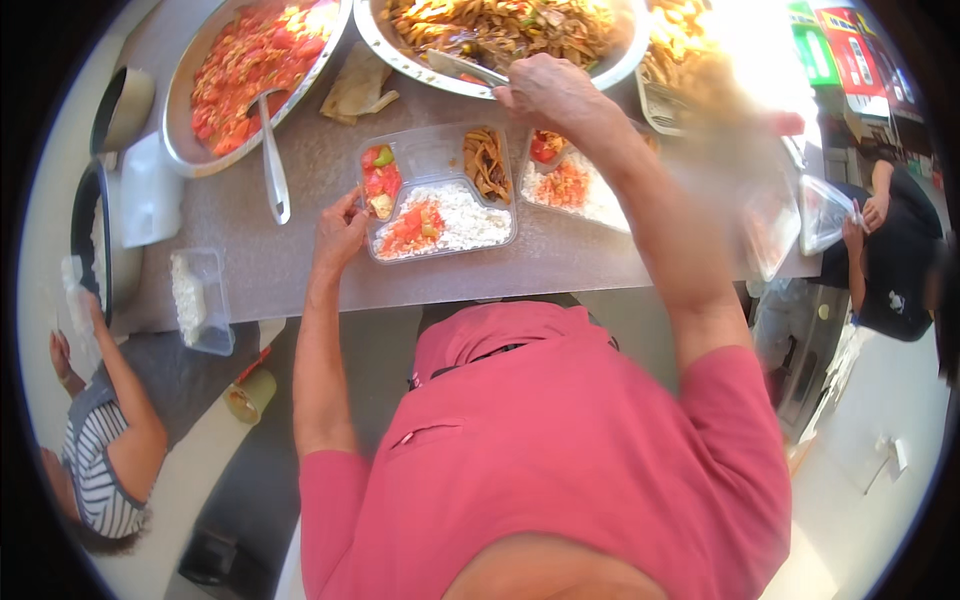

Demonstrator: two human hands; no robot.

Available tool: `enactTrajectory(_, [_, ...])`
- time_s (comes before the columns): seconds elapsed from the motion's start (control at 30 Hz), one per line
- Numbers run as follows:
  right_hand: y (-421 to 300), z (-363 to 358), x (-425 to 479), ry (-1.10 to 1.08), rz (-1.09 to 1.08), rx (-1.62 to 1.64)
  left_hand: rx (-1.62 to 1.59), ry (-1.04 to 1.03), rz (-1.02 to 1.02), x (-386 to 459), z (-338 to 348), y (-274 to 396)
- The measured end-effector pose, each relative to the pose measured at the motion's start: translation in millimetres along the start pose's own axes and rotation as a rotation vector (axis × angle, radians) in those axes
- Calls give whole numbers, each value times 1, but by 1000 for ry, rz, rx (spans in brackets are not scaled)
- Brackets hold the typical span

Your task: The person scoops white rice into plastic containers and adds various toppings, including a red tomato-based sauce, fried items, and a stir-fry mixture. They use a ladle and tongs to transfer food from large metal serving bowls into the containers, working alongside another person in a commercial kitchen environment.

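Note:
My left hand (342, 229) rests on the left rim of a clear compartment food tray (439, 255), its fingers against the edge. White rice with a red topping, a tomato dish and brown strips lie in separate compartments. Above the tray, my right hand (544, 88) grips the handle of a metal serving utensil (469, 69), whose end is over a large metal bowl of brown cooked strips (495, 30). A second filled tray (574, 187) sits to the right, partly hidden by my right forearm. A metal ladle (271, 165) leans in a bowl of tomato and egg (262, 67).
A folded cloth (356, 86) lies between the bowls. At left are a rice-holding tray (199, 300), white foam boxes (152, 191) and a large rice pot (124, 240), beside a person in stripes (112, 442). Another person (896, 247) holds a bagged container (825, 217) at right.

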State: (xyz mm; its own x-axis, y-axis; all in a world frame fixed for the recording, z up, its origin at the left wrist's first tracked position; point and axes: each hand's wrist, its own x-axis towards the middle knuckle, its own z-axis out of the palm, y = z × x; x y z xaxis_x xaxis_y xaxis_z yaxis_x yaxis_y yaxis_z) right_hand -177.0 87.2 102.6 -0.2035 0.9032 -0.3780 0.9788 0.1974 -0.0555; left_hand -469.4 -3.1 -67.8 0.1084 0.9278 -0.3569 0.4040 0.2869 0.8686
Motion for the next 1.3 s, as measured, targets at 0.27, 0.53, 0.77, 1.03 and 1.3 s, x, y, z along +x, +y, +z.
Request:
enactTrajectory(0.27, [21,20,-74,541,36,173,165,-111,152,39,-9,-4])
enactTrajectory(0.53, [137,101,-51,543,419,215,111,-228,42,51,-4,-20])
enactTrajectory(0.77, [100,129,76,320,522,-1,-141,-230,-87,48,18,-71])
enactTrajectory(1.03, [73,145,149,-100,616,7,-285,-291,-193,48,21,-78])
enactTrajectory(1.3, [90,132,143,266,556,144,-294,-321,-92,54,18,-91])
